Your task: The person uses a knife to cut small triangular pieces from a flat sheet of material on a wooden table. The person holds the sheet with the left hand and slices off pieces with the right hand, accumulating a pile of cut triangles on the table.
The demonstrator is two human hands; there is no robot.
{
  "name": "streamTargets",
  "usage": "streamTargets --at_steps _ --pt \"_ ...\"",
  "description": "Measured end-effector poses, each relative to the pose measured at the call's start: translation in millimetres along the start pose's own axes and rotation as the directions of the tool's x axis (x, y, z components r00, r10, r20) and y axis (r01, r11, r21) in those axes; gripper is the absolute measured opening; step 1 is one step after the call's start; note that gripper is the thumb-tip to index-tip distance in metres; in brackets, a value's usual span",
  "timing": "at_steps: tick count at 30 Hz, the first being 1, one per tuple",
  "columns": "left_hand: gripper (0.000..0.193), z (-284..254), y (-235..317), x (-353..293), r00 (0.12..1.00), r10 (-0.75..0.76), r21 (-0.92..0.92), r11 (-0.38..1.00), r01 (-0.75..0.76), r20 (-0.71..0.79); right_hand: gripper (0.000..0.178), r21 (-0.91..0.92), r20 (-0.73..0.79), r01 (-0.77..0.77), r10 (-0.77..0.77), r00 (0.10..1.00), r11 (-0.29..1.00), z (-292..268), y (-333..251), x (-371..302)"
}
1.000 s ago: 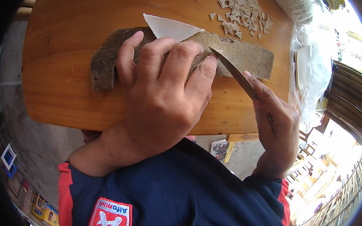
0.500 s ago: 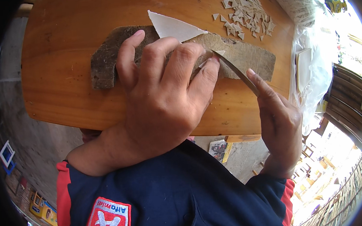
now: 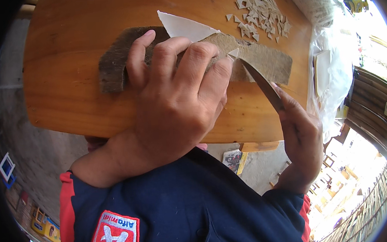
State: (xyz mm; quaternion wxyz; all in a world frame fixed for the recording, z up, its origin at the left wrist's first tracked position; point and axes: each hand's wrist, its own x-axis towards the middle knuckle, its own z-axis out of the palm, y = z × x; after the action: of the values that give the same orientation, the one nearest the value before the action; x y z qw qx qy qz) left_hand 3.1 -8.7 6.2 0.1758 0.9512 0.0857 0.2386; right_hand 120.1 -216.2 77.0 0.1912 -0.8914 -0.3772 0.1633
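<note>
My left hand (image 3: 178,91) is bent over a worn wooden board (image 3: 274,63), its thumb and forefinger pressed together; whatever lies under them is hidden. A small white triangle (image 3: 233,53) rests on the board just past those fingertips. Behind the knuckles, a larger thin white sheet (image 3: 185,27) lies partly over the board's far edge. On the right, my right hand (image 3: 300,127) grips a knife, its handle covered by the palm. The curved knife blade (image 3: 264,85) points up and left, its tip slightly right of the triangle.
Many small white cut pieces (image 3: 264,14) lie heaped at the far right of the wooden table (image 3: 67,84). Clear plastic bags (image 3: 326,46) hang along the table's right edge. Below the near edge, a printed box (image 3: 234,160) is on the grey floor.
The knife blade has pulled back right, away from my left fingertips, and tilted more steeply. The small white triangle now shows uncovered on the board. My left hand has barely moved.
</note>
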Motion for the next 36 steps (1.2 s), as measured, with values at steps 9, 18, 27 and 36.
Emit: streamTargets --at_steps 9,18,27,36 --pt "0.034 4 -1 0 0.999 0.028 0.025 0.999 -0.028 -0.02 0.047 0.011 -0.096 -0.028 0.029 0.995 1.0 5 -12 2" --pt "0.033 4 1 0 0.999 0.036 0.062 0.997 -0.035 -0.017 0.048 0.102 -0.043 -0.105 0.11 0.993 0.989 21 -31 3" --pt "0.031 5 1 -1 0.999 0.031 0.052 0.998 -0.03 -0.022 0.053 0.112 -0.048 -0.128 0.134 0.99 0.985 26 -38 0" --pt "0.032 6 3 -1 0.999 0.025 0.058 0.998 -0.023 -0.028 0.058 0.069 -0.148 -0.07 0.08 0.986 0.995 45 -34 -1"
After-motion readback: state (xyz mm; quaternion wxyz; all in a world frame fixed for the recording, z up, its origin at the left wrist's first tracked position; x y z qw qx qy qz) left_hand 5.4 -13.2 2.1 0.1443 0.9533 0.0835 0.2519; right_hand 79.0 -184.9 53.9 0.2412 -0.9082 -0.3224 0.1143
